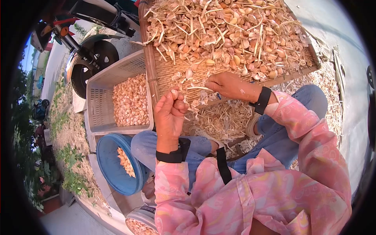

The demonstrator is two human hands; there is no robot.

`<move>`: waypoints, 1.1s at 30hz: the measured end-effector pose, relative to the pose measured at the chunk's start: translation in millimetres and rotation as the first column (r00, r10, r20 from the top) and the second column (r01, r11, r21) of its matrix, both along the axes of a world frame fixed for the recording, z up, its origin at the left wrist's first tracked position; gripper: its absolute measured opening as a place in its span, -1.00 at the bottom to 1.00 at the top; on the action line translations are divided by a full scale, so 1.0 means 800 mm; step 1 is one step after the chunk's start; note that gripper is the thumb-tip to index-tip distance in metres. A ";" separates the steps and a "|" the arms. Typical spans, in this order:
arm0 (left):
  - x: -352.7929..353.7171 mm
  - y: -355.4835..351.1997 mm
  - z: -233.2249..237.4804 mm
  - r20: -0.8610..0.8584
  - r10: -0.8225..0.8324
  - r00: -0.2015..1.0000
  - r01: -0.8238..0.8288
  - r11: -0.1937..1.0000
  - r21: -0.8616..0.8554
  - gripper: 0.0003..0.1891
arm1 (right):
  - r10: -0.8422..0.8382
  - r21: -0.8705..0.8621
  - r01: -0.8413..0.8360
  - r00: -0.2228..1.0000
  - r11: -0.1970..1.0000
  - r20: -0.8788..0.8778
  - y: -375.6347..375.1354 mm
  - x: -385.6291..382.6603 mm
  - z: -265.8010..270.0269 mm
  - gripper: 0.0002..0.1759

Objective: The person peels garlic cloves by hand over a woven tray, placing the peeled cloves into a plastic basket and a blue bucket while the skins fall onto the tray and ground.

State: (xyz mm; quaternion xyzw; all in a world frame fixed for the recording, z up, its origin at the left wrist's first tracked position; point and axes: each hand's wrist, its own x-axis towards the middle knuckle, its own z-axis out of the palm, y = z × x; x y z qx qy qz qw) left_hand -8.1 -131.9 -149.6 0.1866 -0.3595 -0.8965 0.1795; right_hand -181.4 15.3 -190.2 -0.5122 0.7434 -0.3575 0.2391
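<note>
My left hand (170, 111) is raised at the near left corner of a woven tray (168, 72), its fingers closed on a garlic clove (174, 94). To its right, my right hand (229, 85) is closed on a dry garlic stem (199, 88), which points left toward my left hand. Loose garlic cloves (237, 59), stems and papery skins are heaped over the far part of the tray. Both hands are over the tray's near edge, a short distance apart.
A grey plastic crate (100, 103) with many cloves stands left of the tray. Below it are a blue bucket (113, 172) and a small tub (137, 215), both holding cloves. Skins and stems cover the ground between my legs. A wheeled vehicle (105, 53) stands at upper left.
</note>
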 end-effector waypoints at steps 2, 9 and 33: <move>0.020 -0.034 0.006 -0.013 0.018 1.000 -0.018 1.000 0.010 -0.75 | 0.102 0.063 -0.094 0.986 0.994 -0.129 0.008 0.019 -0.011 -0.64; -0.025 -0.110 -0.014 0.311 0.389 0.867 0.252 0.196 -0.948 -0.71 | 0.227 0.218 -0.183 0.953 0.959 -0.200 0.001 0.030 0.005 -0.63; -0.003 0.081 0.132 -0.231 -0.441 0.867 0.457 0.889 0.017 -0.73 | -0.080 0.050 0.087 0.986 0.995 -0.143 -0.010 0.004 0.004 -0.76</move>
